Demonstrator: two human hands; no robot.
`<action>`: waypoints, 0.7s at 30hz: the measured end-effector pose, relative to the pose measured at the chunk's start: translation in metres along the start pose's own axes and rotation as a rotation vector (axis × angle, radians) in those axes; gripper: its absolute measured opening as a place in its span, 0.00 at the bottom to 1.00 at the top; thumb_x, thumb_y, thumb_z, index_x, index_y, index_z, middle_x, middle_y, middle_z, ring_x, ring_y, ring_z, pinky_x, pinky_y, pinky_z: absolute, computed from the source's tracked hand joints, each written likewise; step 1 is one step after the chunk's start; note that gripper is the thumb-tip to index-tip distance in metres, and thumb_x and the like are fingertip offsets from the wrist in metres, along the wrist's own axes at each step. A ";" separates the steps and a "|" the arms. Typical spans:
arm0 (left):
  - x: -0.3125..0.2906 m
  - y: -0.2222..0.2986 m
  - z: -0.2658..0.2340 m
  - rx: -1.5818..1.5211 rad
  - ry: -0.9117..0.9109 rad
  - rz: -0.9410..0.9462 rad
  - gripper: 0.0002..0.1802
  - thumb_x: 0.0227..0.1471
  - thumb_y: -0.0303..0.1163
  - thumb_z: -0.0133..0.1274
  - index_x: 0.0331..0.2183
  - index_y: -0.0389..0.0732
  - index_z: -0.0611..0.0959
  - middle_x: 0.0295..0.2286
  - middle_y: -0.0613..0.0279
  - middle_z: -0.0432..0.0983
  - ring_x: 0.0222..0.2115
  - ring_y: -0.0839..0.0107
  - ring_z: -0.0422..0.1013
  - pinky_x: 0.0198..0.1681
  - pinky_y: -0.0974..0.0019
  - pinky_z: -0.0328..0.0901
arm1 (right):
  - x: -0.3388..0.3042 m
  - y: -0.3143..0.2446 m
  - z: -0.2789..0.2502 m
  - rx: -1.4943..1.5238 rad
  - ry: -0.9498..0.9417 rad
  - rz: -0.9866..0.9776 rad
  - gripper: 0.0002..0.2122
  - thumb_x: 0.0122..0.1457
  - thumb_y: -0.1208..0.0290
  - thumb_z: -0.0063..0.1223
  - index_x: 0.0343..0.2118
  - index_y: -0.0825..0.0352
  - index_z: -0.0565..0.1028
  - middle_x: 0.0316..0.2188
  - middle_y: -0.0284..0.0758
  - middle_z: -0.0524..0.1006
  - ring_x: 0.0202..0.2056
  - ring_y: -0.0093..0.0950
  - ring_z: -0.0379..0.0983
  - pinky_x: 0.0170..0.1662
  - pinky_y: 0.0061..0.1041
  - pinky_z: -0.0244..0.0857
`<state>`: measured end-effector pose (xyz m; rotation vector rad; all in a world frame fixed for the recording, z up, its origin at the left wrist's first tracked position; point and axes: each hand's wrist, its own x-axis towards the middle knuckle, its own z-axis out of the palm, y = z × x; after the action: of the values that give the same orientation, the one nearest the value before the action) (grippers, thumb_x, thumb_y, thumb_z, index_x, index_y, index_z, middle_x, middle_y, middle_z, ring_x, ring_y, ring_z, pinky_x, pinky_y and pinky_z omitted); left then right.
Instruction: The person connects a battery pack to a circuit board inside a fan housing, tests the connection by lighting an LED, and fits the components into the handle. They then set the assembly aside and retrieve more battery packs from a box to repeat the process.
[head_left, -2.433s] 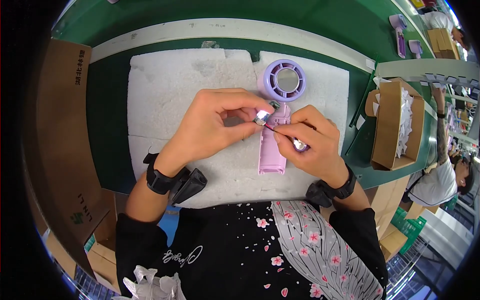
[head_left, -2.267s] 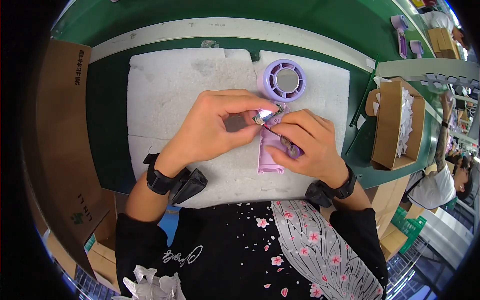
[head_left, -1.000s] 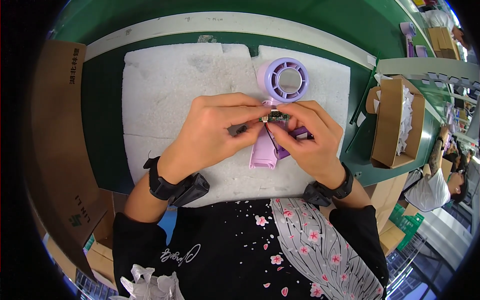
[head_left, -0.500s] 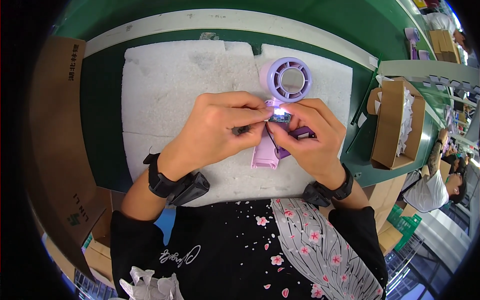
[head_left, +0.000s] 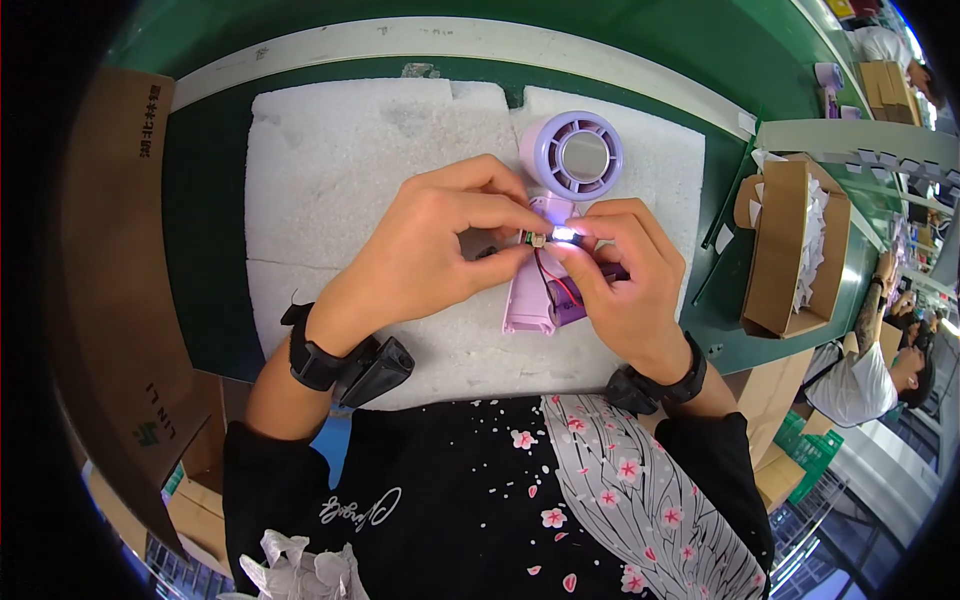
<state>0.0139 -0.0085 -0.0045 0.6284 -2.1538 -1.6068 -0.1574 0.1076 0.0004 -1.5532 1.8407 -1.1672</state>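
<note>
A small circuit board (head_left: 562, 235) with a glowing white light is held up between my two hands. My left hand (head_left: 425, 240) pinches its left end, beside a small pale connector (head_left: 538, 240). My right hand (head_left: 637, 280) grips the right end with thumb and fingers. Thin red and black wires run down from the board. Below lies the open lilac handle shell (head_left: 527, 306) of a handheld fan, with a purple cylindrical battery (head_left: 566, 303) beside it, partly covered by my right hand. The round lilac fan head (head_left: 584, 157) rests just beyond my fingers.
White foam sheets (head_left: 330, 160) cover the green bench (head_left: 205, 250) under my hands. A cardboard box (head_left: 775, 250) with white pieces stands at the right, a large carton (head_left: 110, 300) at the left. Another person (head_left: 865, 385) is at the far right.
The board has tilted in my fingers, so its connector and the red wire now show. My left fingertips have shifted slightly. More of the battery is uncovered; the fan head stays put.
</note>
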 end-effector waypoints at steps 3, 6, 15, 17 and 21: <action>0.000 0.002 0.003 -0.122 -0.001 -0.081 0.20 0.38 0.15 0.55 0.39 0.36 0.83 0.39 0.58 0.75 0.35 0.71 0.72 0.39 0.70 0.69 | -0.002 0.000 0.000 -0.024 -0.012 -0.010 0.10 0.47 0.78 0.65 0.32 0.68 0.76 0.30 0.36 0.74 0.22 0.26 0.73 0.24 0.22 0.69; 0.001 0.003 0.003 -0.177 -0.024 -0.113 0.23 0.39 0.13 0.53 0.42 0.36 0.81 0.40 0.59 0.74 0.35 0.71 0.71 0.39 0.70 0.69 | -0.002 -0.001 -0.001 -0.055 -0.017 -0.037 0.10 0.46 0.78 0.65 0.32 0.68 0.76 0.30 0.36 0.74 0.22 0.27 0.74 0.24 0.22 0.68; 0.002 0.000 0.008 -0.167 0.009 -0.065 0.22 0.42 0.15 0.51 0.43 0.38 0.80 0.31 0.56 0.77 0.27 0.67 0.73 0.33 0.69 0.70 | 0.000 -0.004 0.000 -0.178 0.017 -0.139 0.10 0.45 0.78 0.65 0.32 0.66 0.77 0.29 0.34 0.74 0.22 0.27 0.73 0.23 0.22 0.67; 0.002 0.001 0.007 -0.165 0.011 -0.073 0.22 0.43 0.15 0.50 0.43 0.38 0.80 0.31 0.56 0.77 0.27 0.67 0.73 0.33 0.68 0.70 | 0.000 -0.004 0.001 -0.185 0.019 -0.142 0.10 0.44 0.78 0.65 0.32 0.66 0.77 0.29 0.33 0.74 0.22 0.27 0.73 0.23 0.22 0.67; 0.002 0.004 0.004 -0.200 -0.064 -0.169 0.24 0.43 0.11 0.48 0.44 0.36 0.79 0.38 0.59 0.76 0.33 0.73 0.70 0.38 0.71 0.69 | 0.001 -0.006 0.000 -0.238 0.029 -0.163 0.10 0.44 0.78 0.65 0.32 0.66 0.78 0.29 0.33 0.73 0.22 0.27 0.72 0.23 0.22 0.67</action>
<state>0.0093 -0.0052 -0.0021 0.7208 -1.9943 -1.9268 -0.1542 0.1069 0.0056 -1.8573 1.9612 -1.0757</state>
